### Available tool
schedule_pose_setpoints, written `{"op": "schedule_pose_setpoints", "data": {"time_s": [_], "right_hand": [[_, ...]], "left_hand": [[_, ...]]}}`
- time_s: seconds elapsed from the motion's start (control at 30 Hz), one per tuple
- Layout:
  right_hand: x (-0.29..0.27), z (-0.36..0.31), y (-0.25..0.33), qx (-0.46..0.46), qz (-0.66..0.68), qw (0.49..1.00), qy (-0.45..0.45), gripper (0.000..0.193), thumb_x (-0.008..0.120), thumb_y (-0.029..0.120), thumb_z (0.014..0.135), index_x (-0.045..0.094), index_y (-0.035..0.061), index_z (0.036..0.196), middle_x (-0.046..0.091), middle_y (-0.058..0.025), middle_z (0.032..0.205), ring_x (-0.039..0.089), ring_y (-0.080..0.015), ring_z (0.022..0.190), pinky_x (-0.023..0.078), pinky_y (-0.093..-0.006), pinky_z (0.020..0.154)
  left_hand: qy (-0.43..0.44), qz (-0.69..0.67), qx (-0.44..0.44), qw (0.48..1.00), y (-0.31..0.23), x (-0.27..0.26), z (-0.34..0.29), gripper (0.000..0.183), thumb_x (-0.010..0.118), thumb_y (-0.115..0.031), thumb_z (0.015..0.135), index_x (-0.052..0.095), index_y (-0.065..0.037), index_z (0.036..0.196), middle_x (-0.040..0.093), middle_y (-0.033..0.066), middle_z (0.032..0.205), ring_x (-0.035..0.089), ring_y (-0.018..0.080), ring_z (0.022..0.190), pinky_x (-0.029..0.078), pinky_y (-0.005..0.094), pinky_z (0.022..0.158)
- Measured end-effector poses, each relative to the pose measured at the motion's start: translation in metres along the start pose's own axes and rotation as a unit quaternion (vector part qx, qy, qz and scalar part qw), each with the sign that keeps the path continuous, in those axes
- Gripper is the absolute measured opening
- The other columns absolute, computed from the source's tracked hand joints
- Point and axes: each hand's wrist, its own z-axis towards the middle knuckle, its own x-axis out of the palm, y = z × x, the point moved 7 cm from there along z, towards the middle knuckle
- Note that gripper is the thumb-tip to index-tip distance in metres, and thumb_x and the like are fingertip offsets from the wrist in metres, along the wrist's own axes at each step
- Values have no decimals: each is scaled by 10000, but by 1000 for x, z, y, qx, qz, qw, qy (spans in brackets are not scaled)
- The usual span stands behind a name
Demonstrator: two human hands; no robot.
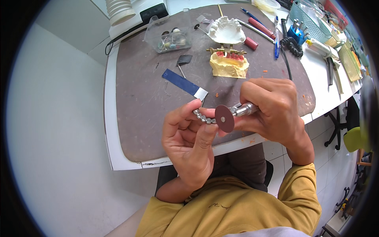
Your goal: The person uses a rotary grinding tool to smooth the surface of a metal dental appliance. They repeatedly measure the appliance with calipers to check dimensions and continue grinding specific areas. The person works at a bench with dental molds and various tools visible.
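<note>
Between the fingertips and thumb of my left hand (191,142) is a curved metal dental bridge (203,117), a row of silvery tooth shapes. My right hand (272,110) grips a silver rotary handpiece (246,110). On its tip sits a reddish-brown cutting disc (224,119), at the right end of the bridge; whether disc and metal touch I cannot tell. Just beyond my hands, a yellow plaster dental model (229,68) with red wax stands on the bench, joined to a brass-coloured articulator (225,51). Behind it lies a white plaster model (226,31).
A clear plastic box (169,39) of small burs stands at the far left. A blue strip with a white end (181,83) lies nearer. Pens, a blue bur stand (297,33), a coiled cord (293,46) and baskets (312,19) crowd the right. The bench's front edge (237,144) runs beneath my hands.
</note>
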Motion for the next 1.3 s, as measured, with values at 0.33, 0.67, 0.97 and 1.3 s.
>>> {"op": "schedule_pose_setpoints", "data": {"time_s": [0.33, 0.67, 0.97, 1.3], "right_hand": [[-1, 0, 0, 2, 1, 1000, 4, 478, 756, 490, 590, 529, 73, 644, 516, -8, 508, 536, -175, 431, 378, -283, 390], [-1, 1, 0, 2, 3, 1000, 6, 475, 756, 488, 598, 538, 69, 649, 530, -14, 519, 545, -181, 438, 386, -286, 393], [0, 0, 0, 1, 4, 1000, 3, 475, 759, 483, 595, 529, 71, 642, 523, -13, 516, 541, -185, 438, 382, -291, 391], [0, -2, -2, 3, 0, 1000, 10, 471, 758, 482, 593, 536, 71, 647, 525, -14, 521, 542, -188, 441, 385, -292, 396]], "left_hand": [[3, 7, 10, 1000, -1, 0, -1, 433, 584, -15, 859, 404, 1, 1253, 572, 102, 1040, 600, 261, 987, 515, 350, 868], [4, 18, 15, 1000, -1, 0, -1, 442, 589, -17, 857, 408, 1, 1259, 575, 110, 1040, 607, 266, 975, 511, 356, 873], [5, 35, 17, 999, -1, -1, -1, 453, 589, -12, 854, 411, 0, 1271, 575, 113, 1037, 611, 271, 967, 513, 357, 868], [7, 40, 20, 999, -1, 0, 0, 449, 603, -20, 848, 430, 1, 1261, 575, 116, 1033, 610, 281, 961, 511, 362, 868]]}}
